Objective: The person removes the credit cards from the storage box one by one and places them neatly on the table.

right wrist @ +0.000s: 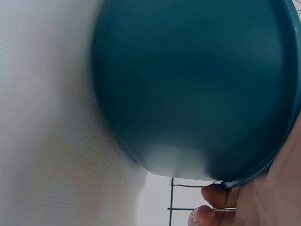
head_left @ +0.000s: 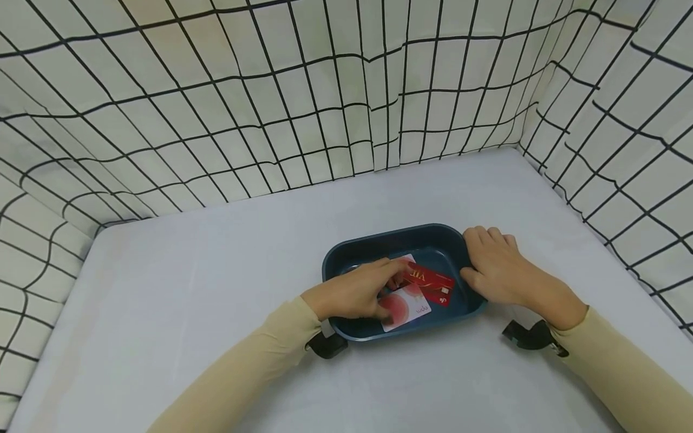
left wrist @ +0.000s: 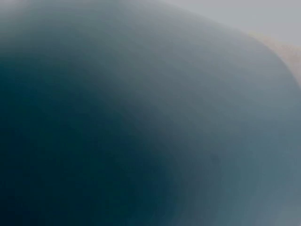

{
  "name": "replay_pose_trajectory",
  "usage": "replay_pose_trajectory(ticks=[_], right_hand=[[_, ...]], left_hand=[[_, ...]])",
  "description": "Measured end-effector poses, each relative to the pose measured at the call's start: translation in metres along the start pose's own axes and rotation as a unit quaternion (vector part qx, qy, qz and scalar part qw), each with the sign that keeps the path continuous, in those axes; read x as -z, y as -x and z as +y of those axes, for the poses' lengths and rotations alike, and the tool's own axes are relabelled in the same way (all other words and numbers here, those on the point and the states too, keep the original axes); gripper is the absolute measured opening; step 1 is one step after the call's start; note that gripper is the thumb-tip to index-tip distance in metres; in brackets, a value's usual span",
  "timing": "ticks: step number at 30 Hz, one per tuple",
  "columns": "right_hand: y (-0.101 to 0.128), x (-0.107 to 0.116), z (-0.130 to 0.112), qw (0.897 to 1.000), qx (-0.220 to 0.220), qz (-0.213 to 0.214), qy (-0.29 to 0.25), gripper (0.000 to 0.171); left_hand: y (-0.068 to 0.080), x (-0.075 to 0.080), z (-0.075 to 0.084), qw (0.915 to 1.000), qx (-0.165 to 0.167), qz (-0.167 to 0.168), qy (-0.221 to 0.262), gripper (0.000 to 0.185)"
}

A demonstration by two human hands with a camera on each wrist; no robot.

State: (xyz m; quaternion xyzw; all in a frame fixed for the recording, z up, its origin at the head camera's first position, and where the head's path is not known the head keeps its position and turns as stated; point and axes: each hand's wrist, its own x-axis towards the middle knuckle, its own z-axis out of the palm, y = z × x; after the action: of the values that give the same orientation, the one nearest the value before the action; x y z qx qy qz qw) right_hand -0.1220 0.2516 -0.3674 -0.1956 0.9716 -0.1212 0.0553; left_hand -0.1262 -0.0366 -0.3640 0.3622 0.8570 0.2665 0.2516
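A dark blue tray (head_left: 400,231) with rounded corners sits on the white tabletop in the head view. Inside it lie a red card (head_left: 433,282) with gold lettering, a white card (head_left: 408,307) with pink circles and, partly covered, another pale card (head_left: 407,258). My left hand (head_left: 352,291) reaches in over the left end, thumb and fingers spread apart at the cards' left edges; some fingertips are hidden. With my right hand (head_left: 498,267) I grip the tray's right end by its rim. The right wrist view shows the tray's outer wall (right wrist: 188,94) beside the fingers (right wrist: 207,216).
Black wire grid panels (head_left: 325,90) with white behind them border the table (head_left: 189,288) at the back and sides. A dark camera mount sits under each wrist (head_left: 327,344). The left wrist view is mostly a blurred close-up of blue.
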Motion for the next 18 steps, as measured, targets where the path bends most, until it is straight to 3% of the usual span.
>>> replay_pose_trajectory(ticks=[18], right_hand=[[-0.0014, 0.0013, 0.0014, 1.0, -0.001, 0.003, 0.0, 0.033]], left_hand=[[-0.0065, 0.0014, -0.0009, 0.9977, -0.003, -0.034, 0.058, 0.072]])
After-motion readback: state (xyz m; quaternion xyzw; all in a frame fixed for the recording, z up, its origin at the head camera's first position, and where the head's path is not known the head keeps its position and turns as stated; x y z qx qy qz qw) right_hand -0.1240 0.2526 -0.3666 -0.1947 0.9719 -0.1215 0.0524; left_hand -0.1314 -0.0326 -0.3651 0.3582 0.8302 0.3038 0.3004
